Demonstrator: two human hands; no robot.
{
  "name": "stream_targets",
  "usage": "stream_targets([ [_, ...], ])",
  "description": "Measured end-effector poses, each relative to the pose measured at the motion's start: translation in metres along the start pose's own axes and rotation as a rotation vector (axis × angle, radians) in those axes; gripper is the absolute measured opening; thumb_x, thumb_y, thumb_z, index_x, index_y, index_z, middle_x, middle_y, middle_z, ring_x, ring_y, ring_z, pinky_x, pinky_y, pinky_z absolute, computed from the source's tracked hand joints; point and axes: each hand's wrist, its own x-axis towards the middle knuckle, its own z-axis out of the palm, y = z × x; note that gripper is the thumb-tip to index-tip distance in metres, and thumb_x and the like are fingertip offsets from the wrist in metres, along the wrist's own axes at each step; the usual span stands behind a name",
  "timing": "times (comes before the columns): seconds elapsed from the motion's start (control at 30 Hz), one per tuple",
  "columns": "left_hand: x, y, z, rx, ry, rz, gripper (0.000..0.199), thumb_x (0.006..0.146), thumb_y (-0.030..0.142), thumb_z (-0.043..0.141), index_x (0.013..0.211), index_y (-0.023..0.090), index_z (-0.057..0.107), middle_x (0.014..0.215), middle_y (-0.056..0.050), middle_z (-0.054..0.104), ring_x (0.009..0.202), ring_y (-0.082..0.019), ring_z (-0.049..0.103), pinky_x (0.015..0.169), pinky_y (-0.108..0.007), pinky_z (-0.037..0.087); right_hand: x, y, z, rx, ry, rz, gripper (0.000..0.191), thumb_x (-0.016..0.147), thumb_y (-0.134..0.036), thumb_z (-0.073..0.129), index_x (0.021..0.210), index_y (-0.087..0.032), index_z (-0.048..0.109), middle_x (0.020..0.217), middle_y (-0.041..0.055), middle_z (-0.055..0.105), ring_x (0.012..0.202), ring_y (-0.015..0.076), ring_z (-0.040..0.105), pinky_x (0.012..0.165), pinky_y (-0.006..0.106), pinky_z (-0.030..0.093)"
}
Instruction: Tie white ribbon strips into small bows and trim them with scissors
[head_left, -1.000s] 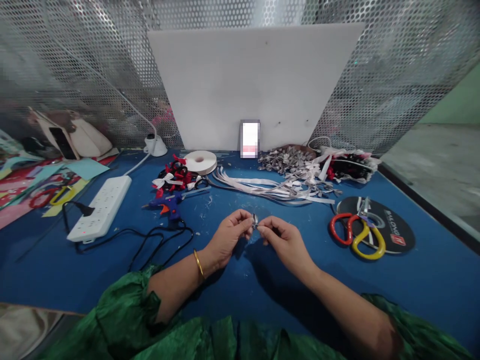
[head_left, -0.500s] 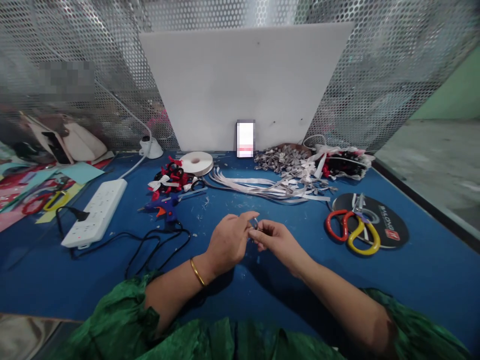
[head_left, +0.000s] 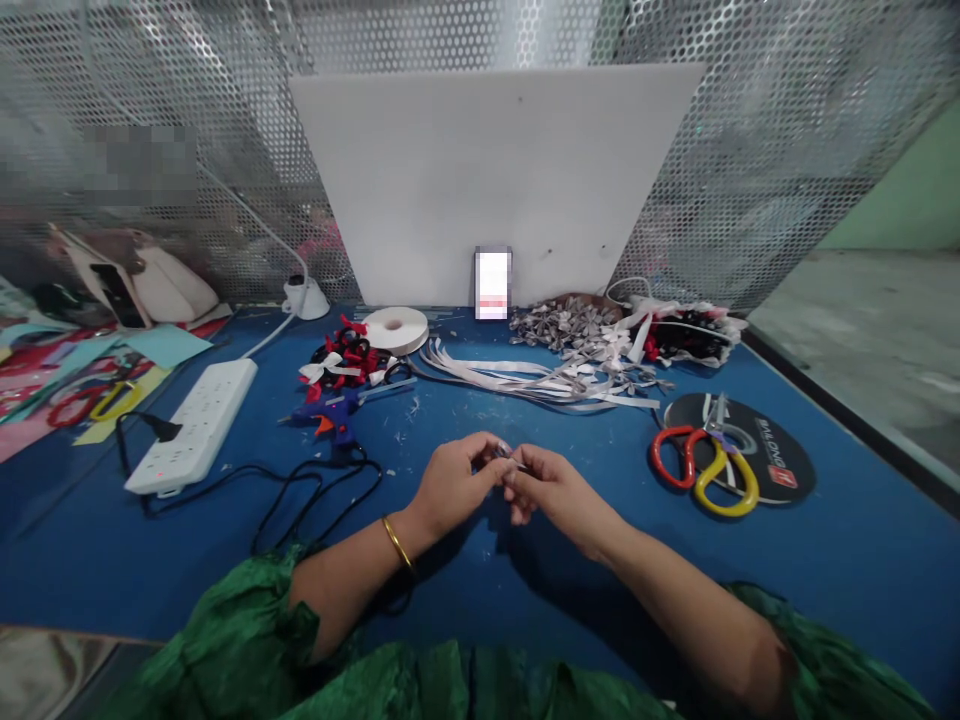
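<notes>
My left hand (head_left: 459,483) and my right hand (head_left: 559,492) meet over the blue table, fingertips almost touching. Between them is a small greyish strip (head_left: 513,461), which looks like ribbon; its shape is mostly hidden by the fingers. Both hands pinch it with thumb and fingers. Beyond the hands lie long pale ribbons (head_left: 495,374) and a heap of small grey bows (head_left: 574,325). A blue glue gun (head_left: 335,415) rests to the left of the hands, beside red, black and white bows (head_left: 341,358).
A white ribbon roll (head_left: 396,328) and a lit phone (head_left: 493,285) stand at the back. On the right, red and yellow scissors (head_left: 705,462) overlap a black disc (head_left: 784,450). A power strip (head_left: 196,425) and black cable (head_left: 300,480) lie left.
My left fingers have curled down and closed in on the small strip, where the forefinger was stretched out before. My right hand stays nearly in place.
</notes>
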Motion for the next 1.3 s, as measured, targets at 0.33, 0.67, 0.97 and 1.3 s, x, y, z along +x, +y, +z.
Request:
stream_targets([
  [0.33,-0.002,0.006,-0.004,-0.004,0.07,0.016,0.013,0.084,0.033,0.058,0.084,0.022,0.064,0.07,0.0,0.063,0.07,-0.016,0.053,0.068,-0.026,0.035,0.002,0.003,-0.003,-0.211,-0.009,-0.083,0.023,0.086,-0.032,0.05,0.07,-0.017,0.057,0.054,-0.0058,0.046,0.045,0.0081,0.045,0.048,0.022,0.035],
  [0.67,0.007,0.004,-0.004,-0.932,-0.174,-0.531,0.028,0.065,0.032,0.073,0.066,0.014,0.051,0.051,0.007,0.039,0.045,-0.003,0.028,0.047,-0.018,0.018,-0.015,0.003,0.001,-1.098,0.07,-0.724,0.025,0.089,-0.008,0.035,0.085,-0.016,0.058,0.076,0.0044,0.055,0.065,0.0156,0.047,0.059,0.028,0.034],
  [0.97,0.009,-0.004,-0.009,-1.152,-0.308,-0.707,0.026,0.066,0.024,0.075,0.064,0.013,0.051,0.049,0.008,0.036,0.042,-0.001,0.027,0.048,-0.015,0.028,-0.014,0.006,0.003,-1.106,0.106,-0.708,0.025,0.093,-0.012,0.035,0.084,-0.018,0.057,0.077,0.0048,0.056,0.067,0.0167,0.049,0.062,0.029,0.035],
  [1.3,0.011,-0.003,-0.014,-1.002,-0.163,-0.536,0.036,0.072,0.044,0.072,0.085,0.01,0.071,0.063,0.001,0.05,0.053,-0.006,0.04,0.048,-0.018,0.028,-0.001,0.004,-0.003,-0.532,0.143,-0.326,0.033,0.095,-0.037,0.045,0.066,-0.021,0.051,0.057,-0.0031,0.048,0.055,0.0132,0.047,0.057,0.025,0.036],
])
